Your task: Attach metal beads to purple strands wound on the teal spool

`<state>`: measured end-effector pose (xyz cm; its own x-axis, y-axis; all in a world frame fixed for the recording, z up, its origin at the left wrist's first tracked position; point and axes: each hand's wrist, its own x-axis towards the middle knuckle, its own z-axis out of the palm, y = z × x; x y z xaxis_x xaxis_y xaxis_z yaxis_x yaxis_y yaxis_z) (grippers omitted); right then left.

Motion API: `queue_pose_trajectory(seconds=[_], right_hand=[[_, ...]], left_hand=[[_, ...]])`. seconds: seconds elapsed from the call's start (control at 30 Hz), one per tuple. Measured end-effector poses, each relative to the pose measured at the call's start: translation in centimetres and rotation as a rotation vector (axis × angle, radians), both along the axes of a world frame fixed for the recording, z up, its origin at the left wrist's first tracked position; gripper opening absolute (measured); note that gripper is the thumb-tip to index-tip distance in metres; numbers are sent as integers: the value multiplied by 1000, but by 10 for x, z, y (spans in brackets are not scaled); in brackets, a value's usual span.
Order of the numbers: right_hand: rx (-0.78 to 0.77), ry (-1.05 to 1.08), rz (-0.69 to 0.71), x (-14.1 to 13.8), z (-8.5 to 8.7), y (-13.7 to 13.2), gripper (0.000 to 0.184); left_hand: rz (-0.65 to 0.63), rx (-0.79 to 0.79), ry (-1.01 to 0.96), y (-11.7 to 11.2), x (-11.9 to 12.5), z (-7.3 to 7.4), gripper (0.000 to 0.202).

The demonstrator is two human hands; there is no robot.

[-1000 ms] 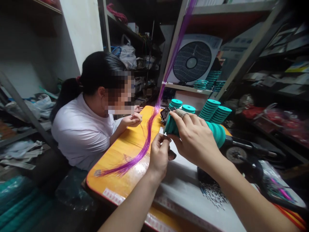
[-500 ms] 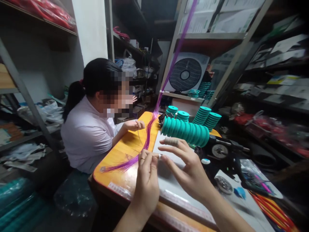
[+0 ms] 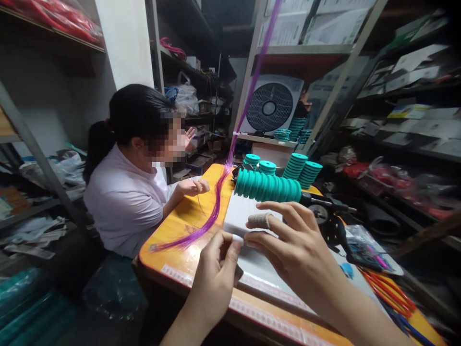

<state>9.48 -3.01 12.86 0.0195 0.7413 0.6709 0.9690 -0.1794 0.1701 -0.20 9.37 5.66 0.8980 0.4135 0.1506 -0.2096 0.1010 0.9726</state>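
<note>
My left hand (image 3: 216, 271) is closed in a pinch above the table's front edge. A small white tip (image 3: 236, 239) shows between its thumb and forefinger; whether it is a finger wrap or a held piece I cannot tell. My right hand (image 3: 293, 240) comes in from the right, a grey wrap (image 3: 260, 221) on one finger. Its forefinger and thumb tips meet close beside the white tip, while the other fingers stretch out; anything thin between them is too fine to see. Beyond my hands, a bundle of purple strands (image 3: 216, 204) hangs from above and trails across the yellow table (image 3: 187, 211).
A black machine (image 3: 333, 230) carries a row of teal spools (image 3: 268, 186), with stacked teal spools (image 3: 295, 166) behind. Another person (image 3: 126, 192) sits at the left, hands raised. A fan (image 3: 269, 106) stands on a shelf. Orange cables (image 3: 391, 290) lie right.
My right hand has turned and moved slightly right and nearer, its fingers more spread in view. My left hand stays pinched, the white tip showing more. The whole view has shifted a little.
</note>
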Motion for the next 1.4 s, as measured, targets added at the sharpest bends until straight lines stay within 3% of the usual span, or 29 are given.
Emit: queue_pose_trajectory(seconds=[0.23,0.37,0.47,0.57,0.7,0.8,0.9,1.1,1.27,1.4], right_hand=[[-246,-419,-93,-7,0,-2,22],[-316,-480,-82,-10,-8,0,21],[-309,-444,-46,-6,-12,-1,20],[-229,-244,-6,-1,-12,-5,18],[-113,273,21,0,-7,-10,16],[-47,526,78,-2,-6,-10,13],[10,592,123,-1,-8,-7,8],[-6,300,107,4,-6,-9,8],[-68,76,39,5,0,-12,12],[-74,92,47,5,-1,-13,11]], left_hand=[[59,339,57,0,0,0,30],[118,548,64,0,2,0,29],[150,589,47,0,5,-2,29],[110,428,23,1,7,-4,28],[-113,-158,-50,2,7,-5,27],[-170,-383,-91,0,7,-3,29],[-184,-418,-101,-2,6,-1,27],[-237,-379,-55,3,5,-2,32],[-241,-224,-12,6,4,-1,28],[-188,-129,2,4,4,0,31]])
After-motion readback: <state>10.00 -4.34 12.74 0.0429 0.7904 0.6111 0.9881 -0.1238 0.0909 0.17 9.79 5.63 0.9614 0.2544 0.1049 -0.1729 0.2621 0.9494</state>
